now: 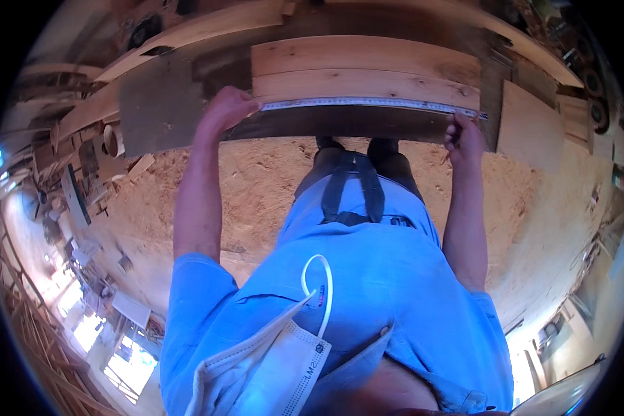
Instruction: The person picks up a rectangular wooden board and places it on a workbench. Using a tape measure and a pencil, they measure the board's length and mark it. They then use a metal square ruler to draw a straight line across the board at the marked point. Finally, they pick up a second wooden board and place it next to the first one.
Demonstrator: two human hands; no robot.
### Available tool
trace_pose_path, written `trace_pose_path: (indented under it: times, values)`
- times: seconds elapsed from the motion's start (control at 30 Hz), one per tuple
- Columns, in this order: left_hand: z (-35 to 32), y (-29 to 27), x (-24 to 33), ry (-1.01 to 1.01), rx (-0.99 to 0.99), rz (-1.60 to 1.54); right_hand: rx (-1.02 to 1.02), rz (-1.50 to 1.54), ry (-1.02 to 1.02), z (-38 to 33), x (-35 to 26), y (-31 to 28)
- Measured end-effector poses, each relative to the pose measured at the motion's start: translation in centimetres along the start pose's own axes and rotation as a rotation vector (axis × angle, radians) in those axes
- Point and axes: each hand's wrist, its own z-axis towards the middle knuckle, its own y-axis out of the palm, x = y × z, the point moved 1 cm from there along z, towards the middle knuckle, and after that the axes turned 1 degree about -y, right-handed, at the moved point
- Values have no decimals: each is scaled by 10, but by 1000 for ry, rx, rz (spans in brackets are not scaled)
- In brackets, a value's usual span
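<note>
A long white tape measure (367,102) is stretched left to right along the near edge of two pale wooden planks (364,57) lying side by side on a dark workbench (166,104). My left hand (230,109) is closed at the tape's left end, by the planks' left corner. At the right end my right hand (467,139) has its fingertips pinched on the tape, its other fingers curled. A thin stick-like thing seems to show below those curled fingers, too small to make out.
Another pale board (530,128) leans at the bench's right end. Long timber (208,28) lies along the far side. Sawdust (256,180) covers the floor between me and the bench. A white face mask (263,367) hangs at my chest. Wood offcuts are scattered at the left.
</note>
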Motion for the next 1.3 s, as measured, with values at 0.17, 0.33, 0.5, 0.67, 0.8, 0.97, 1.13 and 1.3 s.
trace_pose_path:
  times: [0.17, 0.33, 0.5, 0.67, 0.8, 0.97, 1.13, 1.3]
  values:
    - [-1, 3, -2, -3, 22, -55, -151, 81, -28, -35, 3, 25]
    - [0, 6, -3, -1, 31, -52, -397, 80, -153, -60, 2, 96]
    - [1, 5, -3, 31, 29, -39, -663, -126, -107, -59, 1, 150]
    - [1, 5, -3, 28, 34, -29, -796, -206, -184, -55, 22, 190]
    - [4, 5, -4, 20, 20, -38, -779, -314, -330, -55, 43, 212]
    - [7, 5, -5, 6, 35, -4, -706, -477, -389, -54, 54, 223]
    - [6, 5, -4, -6, 19, -16, -703, -566, -501, -54, 56, 222]
    - [5, 3, -3, 3, 53, -27, -630, -560, -493, -51, 59, 224]
